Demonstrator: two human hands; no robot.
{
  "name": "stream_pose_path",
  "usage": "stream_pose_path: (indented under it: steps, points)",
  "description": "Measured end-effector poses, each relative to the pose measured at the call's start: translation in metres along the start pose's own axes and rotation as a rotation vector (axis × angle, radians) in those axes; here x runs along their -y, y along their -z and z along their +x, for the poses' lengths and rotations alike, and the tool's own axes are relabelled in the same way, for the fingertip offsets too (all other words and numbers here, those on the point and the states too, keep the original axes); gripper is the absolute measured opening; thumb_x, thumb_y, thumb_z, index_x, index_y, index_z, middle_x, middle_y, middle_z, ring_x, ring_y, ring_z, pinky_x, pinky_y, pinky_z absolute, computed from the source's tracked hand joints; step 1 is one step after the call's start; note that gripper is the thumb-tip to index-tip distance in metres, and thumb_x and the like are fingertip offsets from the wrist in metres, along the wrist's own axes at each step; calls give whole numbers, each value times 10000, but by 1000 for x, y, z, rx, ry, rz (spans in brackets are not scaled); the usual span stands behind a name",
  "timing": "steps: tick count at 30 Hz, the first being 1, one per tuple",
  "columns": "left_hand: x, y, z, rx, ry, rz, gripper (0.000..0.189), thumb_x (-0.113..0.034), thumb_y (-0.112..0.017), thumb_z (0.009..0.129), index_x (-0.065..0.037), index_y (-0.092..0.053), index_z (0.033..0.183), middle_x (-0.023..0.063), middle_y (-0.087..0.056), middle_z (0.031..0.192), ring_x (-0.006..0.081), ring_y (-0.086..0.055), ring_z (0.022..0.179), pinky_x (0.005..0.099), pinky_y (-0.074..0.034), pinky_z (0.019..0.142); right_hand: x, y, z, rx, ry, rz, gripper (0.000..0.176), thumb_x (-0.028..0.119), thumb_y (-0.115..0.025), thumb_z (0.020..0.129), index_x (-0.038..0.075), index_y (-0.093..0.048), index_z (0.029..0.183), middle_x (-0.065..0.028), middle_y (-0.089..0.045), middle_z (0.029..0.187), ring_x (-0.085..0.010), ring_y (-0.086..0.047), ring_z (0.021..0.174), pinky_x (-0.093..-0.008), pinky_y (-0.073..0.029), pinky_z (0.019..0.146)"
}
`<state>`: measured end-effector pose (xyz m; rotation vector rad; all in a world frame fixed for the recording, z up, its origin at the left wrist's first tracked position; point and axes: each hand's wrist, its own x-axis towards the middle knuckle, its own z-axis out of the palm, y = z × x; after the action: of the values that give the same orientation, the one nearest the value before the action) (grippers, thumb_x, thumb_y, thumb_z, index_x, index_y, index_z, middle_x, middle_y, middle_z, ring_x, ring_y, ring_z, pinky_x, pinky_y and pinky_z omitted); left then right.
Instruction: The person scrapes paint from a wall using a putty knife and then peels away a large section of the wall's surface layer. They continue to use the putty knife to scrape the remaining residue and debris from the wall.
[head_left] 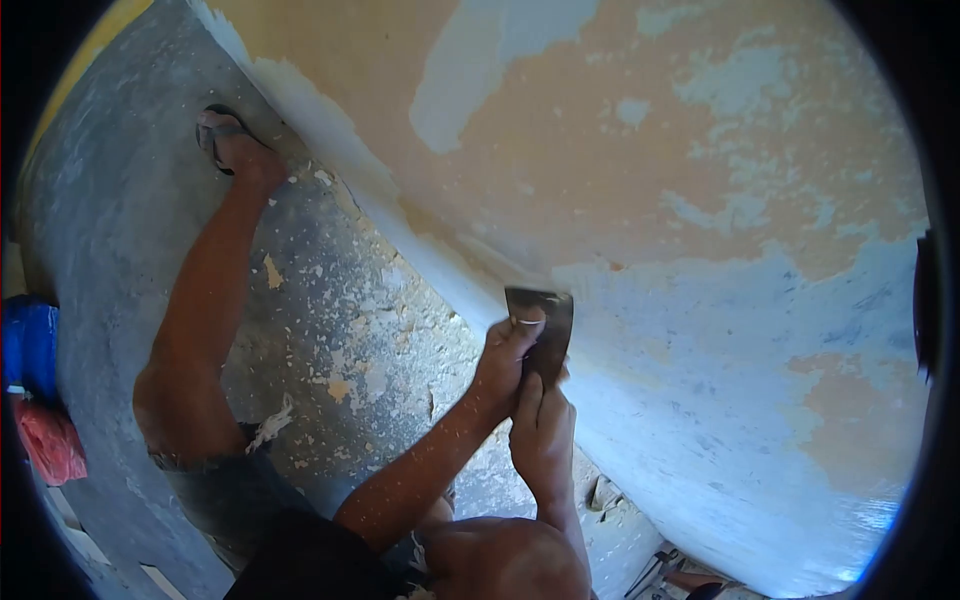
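Observation:
A dark flat scraper (550, 330) has its wide top edge against the lower part of the wall (640, 340), where peach paint meets bare whitish plaster. My left hand (508, 360) is closed on the scraper's left side, its thumb lying across the blade. Just below, my right hand (543, 420) wraps round the lower end of the same tool, its fingers bent. The handle is hidden by the hands.
Paint flakes (340, 350) litter the grey floor (120, 220) along the wall's foot. My sandalled foot (235, 140) rests at the upper left. A blue object (32, 345) and a red bag (50, 440) lie far left. Some tools (655, 570) are at the bottom right.

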<state>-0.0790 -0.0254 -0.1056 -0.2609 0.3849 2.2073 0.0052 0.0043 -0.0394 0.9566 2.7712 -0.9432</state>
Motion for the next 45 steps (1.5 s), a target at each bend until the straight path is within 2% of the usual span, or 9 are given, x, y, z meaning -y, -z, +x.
stream_pose_path:
  steps: [2,3,14,25,30,36,40,42,45]
  points:
    - [5,9,-4,36,-28,2,404,-442,-578,936,-41,-587,977,74,-632,701,171,-613,552,293,-517,531,-1,-8,-5,-149,195,-77,302,151,-427,987,-61,-570,826,-262,-587,641,-446,-597,601,-474,-409,501]
    - [12,6,-12,-35,46,24,404,-442,-573,939,-39,-581,971,73,-630,698,168,-611,552,296,-519,530,3,-4,-11,-70,-15,114,303,137,-432,983,-66,-570,806,-268,-590,646,-448,-597,598,-477,-407,498]
    - [39,17,-9,-76,112,-19,441,-498,-583,916,-63,-574,984,57,-628,712,157,-612,574,290,-518,537,-18,-14,-10,-196,158,169,322,147,-439,991,-56,-536,762,-255,-561,622,-463,-541,572,-484,-374,487]
    - [-5,12,13,6,1,-57,473,-539,-509,942,-71,-577,969,55,-609,690,154,-607,580,271,-507,540,6,-5,15,-123,320,-50,267,140,-456,972,-89,-586,1011,-339,-592,774,-515,-583,751,-490,-470,601]
    - [-9,67,-5,101,-72,-294,428,-456,-588,928,-90,-565,1149,39,-637,873,143,-624,732,274,-536,610,20,3,-5,221,-15,251,335,250,-550,941,-51,-582,1084,-277,-654,844,-457,-633,770,-451,-495,676]
    - [-29,186,-58,-737,-283,-158,472,-376,-653,908,-45,-529,1222,101,-603,1134,241,-615,992,349,-549,835,-28,38,-50,71,94,125,531,308,-642,912,37,-474,1337,-186,-685,1053,-278,-698,809,-400,-548,729]
    - [-91,127,-129,-792,-412,153,448,-366,-625,930,-27,-533,1208,107,-611,1122,247,-625,982,368,-553,826,-28,42,-115,55,100,455,460,375,-546,963,37,-549,1275,-229,-671,1057,-320,-674,965,-414,-512,856]
    - [-105,133,-147,-413,-416,248,418,-346,-606,945,-10,-543,1185,104,-628,1079,245,-638,948,382,-561,801,-31,35,-142,95,84,667,441,354,-459,1006,29,-543,1294,-212,-648,1137,-295,-619,1088,-400,-458,962]
    - [-111,108,-186,-356,-350,411,377,-333,-586,957,-5,-559,1141,99,-648,975,234,-659,839,381,-572,710,0,65,-185,-48,255,1234,387,269,-413,1024,-4,-592,1232,-175,-574,1298,-259,-502,1254,-382,-349,1069]
